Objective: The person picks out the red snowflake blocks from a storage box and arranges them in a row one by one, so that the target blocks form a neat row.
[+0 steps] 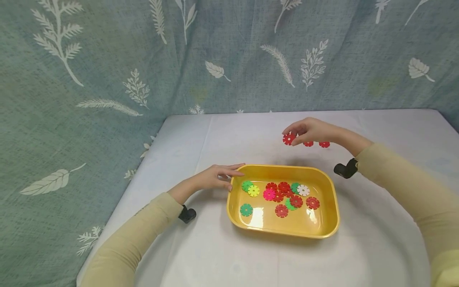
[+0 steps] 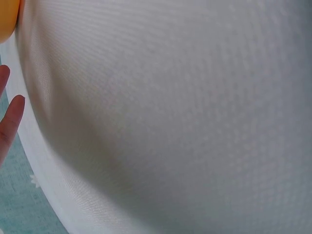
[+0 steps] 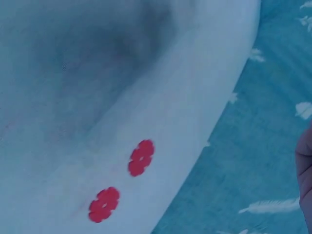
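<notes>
In the head view my right hand is raised over the far part of the table and pinches a red notched plastic disc between thumb and fingers. Two more red discs lie on the white cloth behind that hand, partly covered by it in the head view. My left hand rests at the left rim of a yellow tray, its fingers fairly straight and touching the edge. Several discs lie inside the tray, among them a white disc, a yellow disc and a pink disc.
A white cloth covers the table. Behind it and to the left hangs a green-blue leaf-patterned curtain. Black wrist-worn camera mounts sit under both wrists.
</notes>
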Available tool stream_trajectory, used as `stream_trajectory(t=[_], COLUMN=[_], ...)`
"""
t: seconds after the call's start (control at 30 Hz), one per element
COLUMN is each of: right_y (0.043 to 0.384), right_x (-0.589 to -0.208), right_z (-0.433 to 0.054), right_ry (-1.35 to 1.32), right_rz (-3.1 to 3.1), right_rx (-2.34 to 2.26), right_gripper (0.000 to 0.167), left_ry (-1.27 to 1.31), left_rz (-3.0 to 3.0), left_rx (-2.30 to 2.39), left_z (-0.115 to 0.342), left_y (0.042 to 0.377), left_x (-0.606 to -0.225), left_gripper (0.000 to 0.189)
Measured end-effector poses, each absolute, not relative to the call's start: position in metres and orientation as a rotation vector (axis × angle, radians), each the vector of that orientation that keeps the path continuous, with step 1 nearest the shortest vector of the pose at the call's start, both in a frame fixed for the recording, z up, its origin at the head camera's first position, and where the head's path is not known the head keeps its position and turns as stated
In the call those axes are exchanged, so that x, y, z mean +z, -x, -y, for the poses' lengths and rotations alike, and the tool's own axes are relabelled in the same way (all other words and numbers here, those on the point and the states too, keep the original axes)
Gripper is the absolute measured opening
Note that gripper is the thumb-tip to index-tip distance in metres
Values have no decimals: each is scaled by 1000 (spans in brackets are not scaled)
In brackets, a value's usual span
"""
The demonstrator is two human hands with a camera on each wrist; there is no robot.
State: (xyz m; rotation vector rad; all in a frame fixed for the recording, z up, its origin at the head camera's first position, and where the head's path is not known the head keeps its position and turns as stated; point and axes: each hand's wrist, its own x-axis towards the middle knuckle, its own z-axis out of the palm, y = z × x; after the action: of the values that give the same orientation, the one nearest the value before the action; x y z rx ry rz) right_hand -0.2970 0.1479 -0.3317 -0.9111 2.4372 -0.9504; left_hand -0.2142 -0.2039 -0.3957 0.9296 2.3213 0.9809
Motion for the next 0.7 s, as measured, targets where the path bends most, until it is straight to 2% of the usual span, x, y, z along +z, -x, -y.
stream_trajectory(t=[0.3, 0.7], right_y=[317, 337], right_x=[-362, -393], right_z=[-155, -154], right_ry=[815, 619], right_rz=[-2648, -2593], right_rx=[-944, -907], right_gripper=[37, 43], left_ry=[-911, -939], left_rz=[-2316, -2314], left_rx=[991, 986], left_z=[204, 206], left_y=[214, 214], left_x=[-397, -397], left_gripper=[51, 51])
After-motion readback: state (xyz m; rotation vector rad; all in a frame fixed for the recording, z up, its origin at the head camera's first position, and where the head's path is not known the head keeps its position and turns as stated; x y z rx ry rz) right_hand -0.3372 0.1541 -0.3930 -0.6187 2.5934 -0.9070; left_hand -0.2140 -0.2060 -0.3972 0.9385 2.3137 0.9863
